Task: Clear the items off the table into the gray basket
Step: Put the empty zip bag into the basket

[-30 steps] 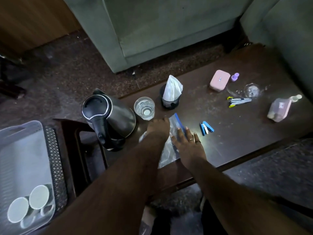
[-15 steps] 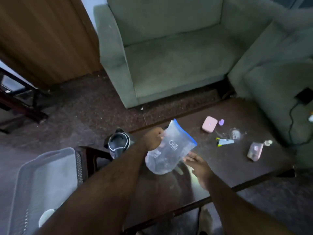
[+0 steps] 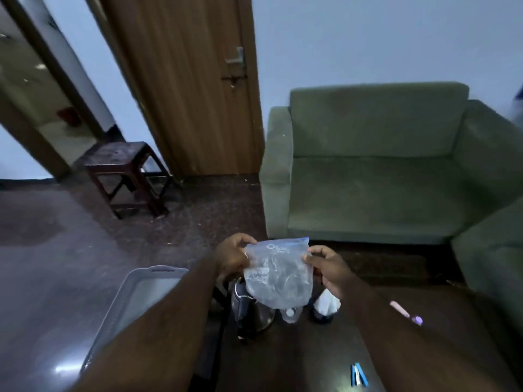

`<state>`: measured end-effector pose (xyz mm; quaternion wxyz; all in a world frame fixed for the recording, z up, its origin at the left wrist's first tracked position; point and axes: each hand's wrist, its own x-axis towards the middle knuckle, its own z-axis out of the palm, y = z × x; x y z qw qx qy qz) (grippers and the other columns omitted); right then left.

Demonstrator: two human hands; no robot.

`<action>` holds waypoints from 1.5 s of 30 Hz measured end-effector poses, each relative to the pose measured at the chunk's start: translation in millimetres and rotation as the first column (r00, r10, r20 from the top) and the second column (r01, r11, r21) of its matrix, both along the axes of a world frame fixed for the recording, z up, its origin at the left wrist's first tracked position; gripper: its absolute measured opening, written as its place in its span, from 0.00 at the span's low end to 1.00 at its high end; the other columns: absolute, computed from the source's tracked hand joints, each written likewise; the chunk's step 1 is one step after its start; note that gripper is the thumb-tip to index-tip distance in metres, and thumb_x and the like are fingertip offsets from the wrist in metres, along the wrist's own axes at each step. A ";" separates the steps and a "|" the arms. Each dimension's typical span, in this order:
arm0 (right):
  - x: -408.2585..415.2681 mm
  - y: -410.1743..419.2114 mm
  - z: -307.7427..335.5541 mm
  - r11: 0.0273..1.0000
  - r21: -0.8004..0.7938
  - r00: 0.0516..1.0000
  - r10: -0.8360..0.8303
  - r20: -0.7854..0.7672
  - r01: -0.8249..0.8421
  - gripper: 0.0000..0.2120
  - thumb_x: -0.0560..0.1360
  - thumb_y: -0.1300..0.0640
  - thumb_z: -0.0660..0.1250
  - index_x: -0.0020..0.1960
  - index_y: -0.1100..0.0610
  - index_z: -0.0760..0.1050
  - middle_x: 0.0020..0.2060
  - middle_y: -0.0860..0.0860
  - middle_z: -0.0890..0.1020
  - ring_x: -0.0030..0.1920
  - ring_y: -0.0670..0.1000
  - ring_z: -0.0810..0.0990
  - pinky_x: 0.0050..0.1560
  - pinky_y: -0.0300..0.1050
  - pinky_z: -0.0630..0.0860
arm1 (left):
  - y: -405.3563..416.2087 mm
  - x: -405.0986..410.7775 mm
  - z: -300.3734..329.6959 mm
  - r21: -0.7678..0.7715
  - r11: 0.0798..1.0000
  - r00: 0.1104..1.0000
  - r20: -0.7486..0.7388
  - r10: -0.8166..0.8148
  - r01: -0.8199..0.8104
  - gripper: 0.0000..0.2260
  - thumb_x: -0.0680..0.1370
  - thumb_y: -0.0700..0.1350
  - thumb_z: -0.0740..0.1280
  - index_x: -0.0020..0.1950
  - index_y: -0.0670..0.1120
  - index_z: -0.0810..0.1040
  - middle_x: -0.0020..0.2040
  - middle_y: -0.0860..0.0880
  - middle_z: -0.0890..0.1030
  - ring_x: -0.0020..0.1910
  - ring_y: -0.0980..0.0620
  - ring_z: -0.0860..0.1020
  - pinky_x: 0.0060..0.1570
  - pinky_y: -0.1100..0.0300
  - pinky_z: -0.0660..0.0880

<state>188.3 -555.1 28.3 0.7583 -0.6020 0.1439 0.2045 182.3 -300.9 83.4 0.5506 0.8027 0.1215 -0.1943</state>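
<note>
A clear plastic zip bag (image 3: 278, 274) with a blue strip along its top edge hangs in the air above the near-left part of the dark table (image 3: 297, 360), held up between both hands. The left hand (image 3: 233, 258) pinches the bag's upper left corner, its fingers (image 3: 246, 240) curled over the top edge and closed on the film. The right hand (image 3: 328, 268) grips the upper right edge, fingers (image 3: 311, 254) bent and pressed onto the plastic from the side. The bag sags below the two grips, crumpled and see-through. White printing sits near its top and a pale label patch lies on the left half; both are too blurred to read.

Just beneath the bag stands a steel kettle (image 3: 252, 312), with a drinking glass (image 3: 290, 314) beside it and a dark holder with a white plastic liner (image 3: 327, 305) further right. A pink case (image 3: 399, 309) and a small purple item (image 3: 417, 320) lie at the table's right, partly behind the right forearm. A blue stapler (image 3: 358, 374) lies near the front edge. The gray basket (image 3: 135, 304) stands on the floor to the left of the table, under the left forearm. A green sofa (image 3: 376, 165), a wooden door (image 3: 184, 80) and a dark stool (image 3: 124, 176) stand beyond.
</note>
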 end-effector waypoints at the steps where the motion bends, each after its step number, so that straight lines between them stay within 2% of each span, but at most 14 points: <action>1: 6.8 4.6 7.5 0.994 -0.005 0.994 0.106 -0.009 -0.106 0.12 0.72 0.66 0.72 0.54 0.58 0.76 0.43 0.55 0.83 0.40 0.52 0.82 0.44 0.51 0.80 | 8.7 -2.6 5.5 -0.009 0.999 0.999 -0.009 0.036 -0.036 0.18 0.70 0.25 0.66 0.51 0.46 0.79 0.46 0.37 0.78 0.42 0.44 0.77 0.43 0.50 0.75; 6: 33.6 60.0 31.3 0.881 -0.198 0.898 0.440 0.008 -0.430 0.25 0.66 0.77 0.72 0.60 0.61 0.75 0.39 0.56 0.82 0.37 0.52 0.82 0.37 0.47 0.81 | 69.7 -17.7 12.5 0.014 0.979 0.979 0.020 0.204 -0.205 0.18 0.71 0.28 0.71 0.59 0.40 0.80 0.52 0.40 0.83 0.45 0.48 0.81 0.41 0.58 0.79; 9: 46.7 115.8 28.2 0.734 -0.477 0.810 0.581 0.074 -0.483 0.18 0.67 0.75 0.73 0.55 0.66 0.80 0.32 0.53 0.80 0.32 0.46 0.78 0.34 0.37 0.76 | 118.3 -35.4 2.5 0.087 0.969 0.973 0.033 0.229 -0.231 0.22 0.68 0.29 0.75 0.60 0.39 0.79 0.49 0.41 0.82 0.47 0.48 0.80 0.48 0.56 0.79; 11: 51.2 153.6 23.4 0.689 -0.530 0.777 0.623 0.084 -0.495 0.09 0.68 0.71 0.74 0.47 0.62 0.82 0.29 0.50 0.80 0.26 0.43 0.75 0.27 0.33 0.72 | 150.3 -49.5 -8.0 0.128 0.961 0.969 0.025 0.245 -0.246 0.19 0.68 0.31 0.77 0.57 0.39 0.80 0.45 0.41 0.81 0.44 0.49 0.79 0.46 0.57 0.77; 14: 51.8 222.9 11.6 0.668 -0.564 0.763 0.639 0.099 -0.486 0.07 0.70 0.62 0.76 0.38 0.58 0.78 0.27 0.51 0.76 0.25 0.45 0.71 0.25 0.35 0.67 | 202.7 -72.7 -31.5 0.215 0.938 0.961 0.010 0.275 -0.270 0.05 0.72 0.37 0.74 0.41 0.43 0.80 0.35 0.45 0.77 0.35 0.49 0.74 0.37 0.58 0.72; 16: 51.6 266.9 4.2 0.701 -0.533 0.791 0.605 0.093 -0.474 0.08 0.71 0.59 0.75 0.39 0.63 0.79 0.29 0.55 0.76 0.28 0.49 0.72 0.30 0.39 0.69 | 231.9 -84.7 -47.6 0.276 0.919 0.958 0.020 0.288 -0.282 0.12 0.75 0.40 0.72 0.34 0.46 0.73 0.33 0.48 0.72 0.33 0.51 0.70 0.34 0.60 0.65; 21: 56.5 382.3 -18.8 0.661 -0.542 0.764 0.643 0.055 -0.518 0.02 0.71 0.63 0.69 0.41 0.58 0.77 0.35 0.59 0.78 0.38 0.56 0.75 0.40 0.51 0.71 | 292.7 -103.1 -85.5 0.066 0.881 0.872 -0.123 0.473 -0.468 0.11 0.81 0.38 0.61 0.40 0.48 0.69 0.36 0.48 0.74 0.31 0.54 0.76 0.30 0.61 0.74; 24: 69.8 433.2 -51.1 0.542 -0.668 0.716 0.697 0.020 -0.510 0.09 0.65 0.65 0.68 0.43 0.55 0.76 0.35 0.54 0.78 0.37 0.55 0.76 0.38 0.48 0.72 | 324.4 -106.1 -124.9 0.063 0.868 0.851 -0.174 0.496 -0.493 0.12 0.81 0.37 0.61 0.40 0.49 0.68 0.39 0.47 0.75 0.34 0.52 0.78 0.36 0.58 0.79; 28: 90.7 467.3 -104.8 0.315 -0.820 0.569 0.822 -0.016 -0.478 0.13 0.66 0.67 0.69 0.45 0.53 0.76 0.33 0.47 0.77 0.40 0.51 0.78 0.41 0.41 0.74 | 348.7 -97.2 -187.7 0.165 0.923 0.895 -0.237 0.379 -0.347 0.09 0.80 0.43 0.65 0.40 0.42 0.72 0.35 0.40 0.79 0.29 0.49 0.78 0.36 0.56 0.76; 31: 94.2 476.2 -150.8 0.224 -0.854 0.491 0.870 -0.042 -0.469 0.14 0.67 0.70 0.65 0.47 0.56 0.79 0.33 0.46 0.78 0.39 0.49 0.78 0.34 0.30 0.71 | 357.7 -82.8 -234.5 0.345 0.931 0.944 -0.251 0.214 -0.119 0.16 0.76 0.54 0.69 0.49 0.40 0.80 0.48 0.39 0.83 0.49 0.42 0.81 0.49 0.56 0.74; 33: 94.1 479.6 -182.2 0.166 -0.865 0.454 0.887 -0.078 -0.474 0.14 0.68 0.71 0.63 0.49 0.59 0.80 0.38 0.51 0.81 0.44 0.54 0.81 0.41 0.37 0.75 | 357.8 -74.3 -256.0 0.420 0.906 0.961 -0.226 0.160 -0.052 0.21 0.72 0.59 0.71 0.57 0.46 0.76 0.56 0.44 0.81 0.56 0.46 0.78 0.57 0.55 0.73; 36: 93.6 478.9 -212.6 0.104 -0.866 0.408 0.905 -0.122 -0.489 0.11 0.70 0.68 0.66 0.51 0.59 0.80 0.46 0.55 0.84 0.50 0.55 0.82 0.51 0.46 0.78 | 351.5 -61.2 -281.0 0.471 0.882 0.996 -0.086 0.032 0.012 0.26 0.67 0.60 0.75 0.59 0.53 0.69 0.58 0.48 0.75 0.53 0.50 0.73 0.48 0.55 0.71; 41: 81.8 474.7 -234.1 -0.011 -0.969 0.278 0.957 -0.082 -0.245 0.12 0.72 0.61 0.70 0.54 0.51 0.77 0.53 0.49 0.81 0.55 0.51 0.79 0.54 0.43 0.74 | 317.8 -51.9 -304.2 0.560 0.762 0.929 -0.038 -0.369 0.325 0.23 0.69 0.52 0.74 0.62 0.52 0.73 0.61 0.44 0.72 0.57 0.41 0.73 0.53 0.49 0.74; 45: 66.0 475.6 -232.8 -0.397 -0.903 0.087 0.906 -0.414 -0.163 0.16 0.78 0.57 0.63 0.65 0.53 0.74 0.65 0.54 0.75 0.65 0.55 0.75 0.64 0.52 0.73 | 302.5 -51.3 -305.8 0.640 0.659 0.907 -0.158 -0.391 0.395 0.25 0.72 0.51 0.71 0.68 0.52 0.72 0.63 0.43 0.71 0.60 0.38 0.72 0.54 0.46 0.73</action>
